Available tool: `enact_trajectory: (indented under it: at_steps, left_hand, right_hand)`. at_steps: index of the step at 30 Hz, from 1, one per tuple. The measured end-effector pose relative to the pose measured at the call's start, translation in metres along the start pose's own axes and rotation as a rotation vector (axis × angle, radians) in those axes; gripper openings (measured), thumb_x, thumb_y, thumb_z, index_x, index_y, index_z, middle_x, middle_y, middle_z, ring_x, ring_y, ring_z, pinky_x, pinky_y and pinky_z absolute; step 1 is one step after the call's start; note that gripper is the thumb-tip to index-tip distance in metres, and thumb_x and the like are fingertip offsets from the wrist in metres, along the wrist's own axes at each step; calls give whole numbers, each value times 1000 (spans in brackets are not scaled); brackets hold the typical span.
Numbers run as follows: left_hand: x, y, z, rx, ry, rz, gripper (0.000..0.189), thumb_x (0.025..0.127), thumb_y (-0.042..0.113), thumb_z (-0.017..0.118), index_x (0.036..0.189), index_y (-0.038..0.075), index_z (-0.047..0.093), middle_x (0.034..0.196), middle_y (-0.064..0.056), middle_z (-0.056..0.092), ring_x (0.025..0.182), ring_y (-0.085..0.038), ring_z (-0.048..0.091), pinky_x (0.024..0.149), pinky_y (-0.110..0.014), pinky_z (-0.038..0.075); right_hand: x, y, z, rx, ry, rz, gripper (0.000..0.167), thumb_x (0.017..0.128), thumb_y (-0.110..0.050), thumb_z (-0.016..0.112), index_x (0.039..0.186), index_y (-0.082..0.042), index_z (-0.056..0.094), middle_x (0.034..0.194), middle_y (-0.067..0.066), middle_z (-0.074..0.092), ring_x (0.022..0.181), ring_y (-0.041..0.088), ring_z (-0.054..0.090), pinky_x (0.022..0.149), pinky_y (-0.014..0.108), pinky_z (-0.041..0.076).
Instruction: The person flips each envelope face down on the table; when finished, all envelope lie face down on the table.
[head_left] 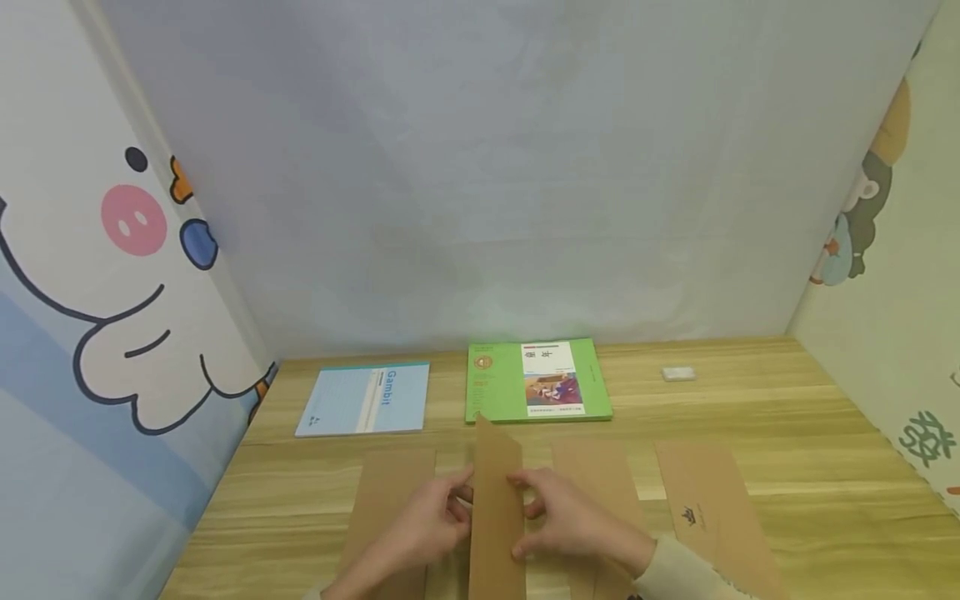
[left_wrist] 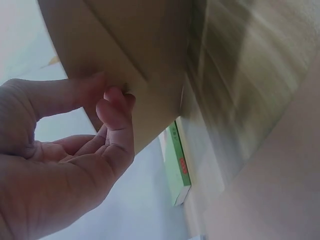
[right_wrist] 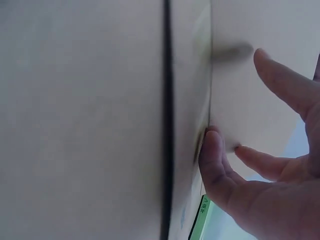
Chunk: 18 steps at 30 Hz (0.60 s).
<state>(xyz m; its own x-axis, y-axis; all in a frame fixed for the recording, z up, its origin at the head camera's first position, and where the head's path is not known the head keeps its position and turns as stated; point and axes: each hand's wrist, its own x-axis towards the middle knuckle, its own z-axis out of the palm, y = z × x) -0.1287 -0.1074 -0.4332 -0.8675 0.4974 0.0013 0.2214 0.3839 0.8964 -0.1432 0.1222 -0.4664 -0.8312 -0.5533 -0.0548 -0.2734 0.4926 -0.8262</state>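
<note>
A brown kraft paper envelope [head_left: 497, 500] stands on edge between my hands, its face turned slantwise. My left hand [head_left: 438, 518] is at its left side, fingers bent; in the left wrist view the thumb and forefinger meet against the brown paper [left_wrist: 160, 60], near a slanting flap line. From the other side, my right hand [head_left: 562, 515] touches the face with spread thumb and fingertips. Its fingertips [right_wrist: 212, 142] sit low on the paper in the right wrist view.
Flat brown envelopes lie left [head_left: 390, 492] and right [head_left: 600, 475] of my hands, and one with a crown print [head_left: 712, 500] lies farther right. Behind are a blue Gambit notebook [head_left: 337, 400], a green book [head_left: 495, 392] and a small white eraser-like block [head_left: 678, 374]. A cloth backdrop [head_left: 480, 208] closes the back.
</note>
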Motion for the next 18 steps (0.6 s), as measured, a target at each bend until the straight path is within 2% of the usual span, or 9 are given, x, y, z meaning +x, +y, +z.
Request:
enact_trajectory:
  at_steps: [4,10,14,18]
  left_hand:
    - [-4,3,-6,27,-1,-32,68,77,-13,61,139,-15,33,96,-8,64,75,-14,59,61,-24,51]
    - [-7,6,-12,-1,-14,-38,57,90,0,59,139,-14,34,101,-10,65,80,-19,63,64,-27,52]
    - [-7,5,-12,-10,-12,-34,61,89,4,65,138,-15,34,100,-10,64,80,-18,62,66,-27,52]
    - [-9,4,-11,-9,-3,-63,68,82,-2,71,138,-14,35,100,-10,63,81,-17,62,65,-25,52]
  right_hand:
    - [-1,0,2,-54,-1,-1,91,64,-26,88,139,-1,43,124,14,49,92,19,60,78,30,50]
    - [1,3,2,-101,-8,4,92,64,-27,88,139,-1,43,120,10,51,90,15,59,77,28,48]
    - [1,1,3,-121,-15,9,93,64,-28,88,140,0,42,120,11,51,90,14,59,77,29,49]
    - [0,-5,3,-188,-14,16,95,62,-28,88,139,2,42,123,13,50,92,18,58,79,31,49]
